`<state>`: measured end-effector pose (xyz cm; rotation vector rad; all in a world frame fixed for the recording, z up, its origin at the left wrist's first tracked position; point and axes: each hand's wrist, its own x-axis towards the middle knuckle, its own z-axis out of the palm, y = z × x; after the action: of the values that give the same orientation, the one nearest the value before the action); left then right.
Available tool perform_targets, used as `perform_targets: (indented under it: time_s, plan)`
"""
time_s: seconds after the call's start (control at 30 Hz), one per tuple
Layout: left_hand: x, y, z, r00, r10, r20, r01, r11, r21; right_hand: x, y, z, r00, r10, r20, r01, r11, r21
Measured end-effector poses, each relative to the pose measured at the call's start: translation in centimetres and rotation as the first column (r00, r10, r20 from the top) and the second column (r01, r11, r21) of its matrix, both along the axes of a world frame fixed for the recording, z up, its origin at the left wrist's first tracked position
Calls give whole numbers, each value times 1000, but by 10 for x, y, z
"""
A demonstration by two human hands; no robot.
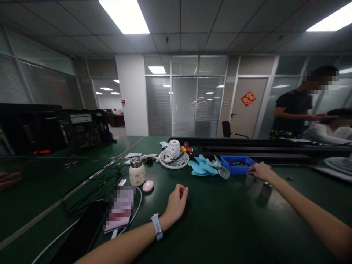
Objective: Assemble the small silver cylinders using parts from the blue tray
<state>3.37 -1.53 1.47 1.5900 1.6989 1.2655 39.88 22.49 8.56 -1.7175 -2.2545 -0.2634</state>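
Note:
My left hand [176,201] rests on the green table [220,227] with its fingers loosely curled and nothing in it; a watch is on that wrist. My right hand [260,171] reaches far across the table to the right edge of a small blue tray [237,164], its fingers bent down against the table; what they touch is hidden. Light blue fan blades [203,167] lie left of the tray. A white fan motor and grille [173,156] lie behind them.
A cream jar with a metal lid [136,171], a pink mouse [148,186], cables and a blurred booklet [119,209] lie to the left. Black rails [261,150] run along the back. Two other people are at the far right. Another person's fingers [8,179] show at the left edge.

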Motion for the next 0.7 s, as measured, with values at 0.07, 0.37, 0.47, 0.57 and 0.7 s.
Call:
perform_targets:
  time_s: [0.07,0.37,0.47,0.57,0.7]
  plan:
    - [0,0,-1,1000,1,-6,-1,1000,11,-2,-3,3,998,28,53,-23,994,-107]
    - [-1,-3,3,1000,-21,-6,21,999,-35,0,-6,-3,998,3,64,4,994,-113]
    - [0,-5,6,1000,-19,-13,19,999,-36,1,-8,-6,997,16,71,-8,993,-117]
    - [1,-5,7,1000,-29,-10,29,999,-38,-2,-11,-7,997,17,81,-7,993,-119]
    - [1,-4,5,999,-16,-32,14,999,-44,-4,-20,-5,996,0,88,10,993,-120]
